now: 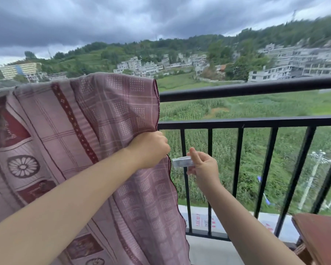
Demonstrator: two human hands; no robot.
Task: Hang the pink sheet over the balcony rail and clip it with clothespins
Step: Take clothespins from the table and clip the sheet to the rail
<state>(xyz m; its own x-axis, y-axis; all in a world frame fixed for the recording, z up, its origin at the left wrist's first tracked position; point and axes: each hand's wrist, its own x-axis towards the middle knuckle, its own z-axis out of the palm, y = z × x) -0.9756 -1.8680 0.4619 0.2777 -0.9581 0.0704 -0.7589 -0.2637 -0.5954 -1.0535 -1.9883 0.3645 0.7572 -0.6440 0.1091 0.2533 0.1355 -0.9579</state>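
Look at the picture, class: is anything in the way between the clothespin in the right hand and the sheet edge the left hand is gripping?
Nothing visible is. The right hand pinches the clothespin just right of the pink sheet edge, which the left hand bunches near the lower rail. Only open air shows between them.

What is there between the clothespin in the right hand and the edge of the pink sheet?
In the head view, nothing: the clothespin in the right hand points at the pink sheet edge gripped by the left hand; only fields show behind the gap.
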